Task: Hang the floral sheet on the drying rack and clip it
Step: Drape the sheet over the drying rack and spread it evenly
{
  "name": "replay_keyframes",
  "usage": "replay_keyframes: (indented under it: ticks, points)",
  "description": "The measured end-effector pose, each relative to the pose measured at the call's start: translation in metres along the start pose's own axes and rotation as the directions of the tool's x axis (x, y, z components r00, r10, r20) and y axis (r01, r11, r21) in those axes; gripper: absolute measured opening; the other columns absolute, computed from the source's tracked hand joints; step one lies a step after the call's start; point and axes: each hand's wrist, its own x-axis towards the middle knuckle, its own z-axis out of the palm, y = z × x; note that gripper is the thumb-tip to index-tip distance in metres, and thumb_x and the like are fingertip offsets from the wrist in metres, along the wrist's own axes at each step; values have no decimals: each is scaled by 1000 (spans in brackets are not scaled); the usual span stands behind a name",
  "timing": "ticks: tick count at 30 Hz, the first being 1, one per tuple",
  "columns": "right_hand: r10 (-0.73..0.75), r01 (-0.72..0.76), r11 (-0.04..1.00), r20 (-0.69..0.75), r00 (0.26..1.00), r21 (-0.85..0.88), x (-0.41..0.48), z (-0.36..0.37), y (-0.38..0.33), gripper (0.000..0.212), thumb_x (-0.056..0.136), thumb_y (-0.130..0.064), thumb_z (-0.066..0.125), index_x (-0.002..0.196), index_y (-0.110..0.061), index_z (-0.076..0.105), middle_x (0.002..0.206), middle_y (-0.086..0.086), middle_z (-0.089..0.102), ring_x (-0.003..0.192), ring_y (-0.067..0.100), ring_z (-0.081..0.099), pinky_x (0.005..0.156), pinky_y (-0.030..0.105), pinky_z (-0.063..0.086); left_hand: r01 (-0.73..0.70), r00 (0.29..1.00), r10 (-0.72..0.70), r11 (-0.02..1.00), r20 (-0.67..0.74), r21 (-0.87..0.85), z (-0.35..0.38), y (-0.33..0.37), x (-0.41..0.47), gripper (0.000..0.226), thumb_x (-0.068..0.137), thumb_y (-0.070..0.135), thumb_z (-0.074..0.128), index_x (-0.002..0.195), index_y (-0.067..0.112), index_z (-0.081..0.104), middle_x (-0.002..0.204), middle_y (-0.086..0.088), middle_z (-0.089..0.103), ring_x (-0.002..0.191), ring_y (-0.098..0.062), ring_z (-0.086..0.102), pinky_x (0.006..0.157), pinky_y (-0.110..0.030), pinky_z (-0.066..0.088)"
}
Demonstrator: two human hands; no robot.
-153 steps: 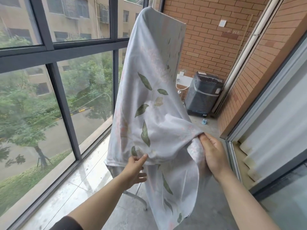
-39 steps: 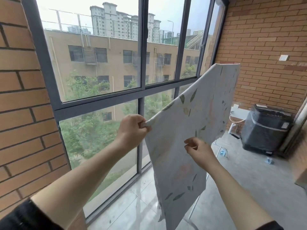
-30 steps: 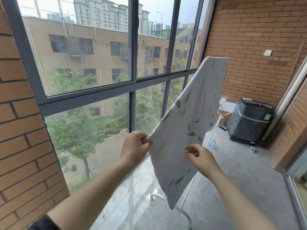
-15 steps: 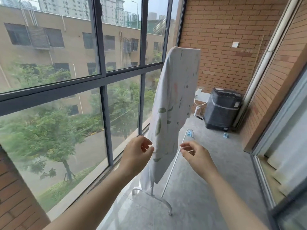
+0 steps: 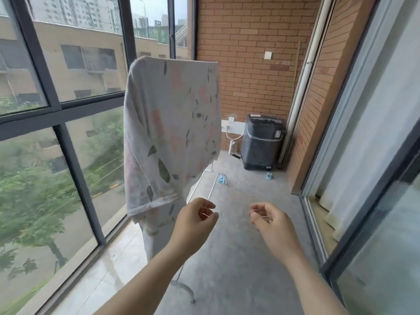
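Note:
The floral sheet (image 5: 168, 133), white with green leaves and pink blotches, hangs draped over the top of the drying rack by the window. Only the rack's thin lower bar (image 5: 211, 190) and curved white foot (image 5: 184, 288) show beneath the cloth. My left hand (image 5: 195, 218) hovers just right of the sheet's lower hem, fingers loosely curled, holding nothing. My right hand (image 5: 270, 220) floats beside it, also loosely curled and empty. Neither hand touches the sheet. A blue clip (image 5: 222, 179) lies on the floor behind the rack.
Tall dark-framed windows (image 5: 68, 110) line the left side. A covered washing machine (image 5: 263, 142) stands against the brick back wall, with another small blue clip (image 5: 269, 176) on the floor near it. A sliding glass door (image 5: 363, 178) runs along the right.
Both hands let go of the sheet's near edge and drew back. The sheet now hangs freely from the rack. My view swung right, away from the brick pillar.

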Motion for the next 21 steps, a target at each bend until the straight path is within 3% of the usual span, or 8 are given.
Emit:
replay_keyframes:
  ticks: [6, 13, 18, 21]
  points:
    - [55, -55, 998, -40, 998, 1, 50, -34, 48, 8, 92, -18, 63, 98, -22, 66, 91, -3, 69, 88, 16, 65, 80, 31, 56, 97, 991, -91, 993, 100, -63, 61, -13, 47, 8, 84, 19, 63, 90, 24, 64, 78, 3, 67, 59, -4, 56, 53, -14, 46]
    - [101, -101, 995, -59, 993, -6, 152, -30, 92, 7, 92, -19, 63, 96, -24, 66, 90, -3, 69, 87, 15, 66, 80, 32, 56, 147, 983, -135, 984, 124, -96, 109, -42, 156, 9, 84, 17, 63, 90, 24, 64, 82, 2, 67, 64, -10, 59, 51, -15, 44]
    - [174, -176, 983, -57, 983, -47, 231, -24, 111, 8, 92, -18, 62, 96, -24, 65, 89, -2, 68, 88, 14, 65, 79, 31, 56, 184, 966, -165, 979, 197, -84, 139, -56, 238, 9, 84, 19, 62, 90, 27, 64, 85, 3, 67, 73, -13, 63, 55, -13, 45]
    - [211, -215, 975, -64, 975, -51, 274, -27, 125, 8, 92, -17, 62, 97, -23, 65, 91, 1, 68, 88, 14, 66, 79, 30, 56, 211, 954, -187, 974, 235, -80, 162, -60, 281, 10, 85, 18, 63, 90, 26, 64, 85, 2, 67, 75, -16, 63, 63, -22, 49]
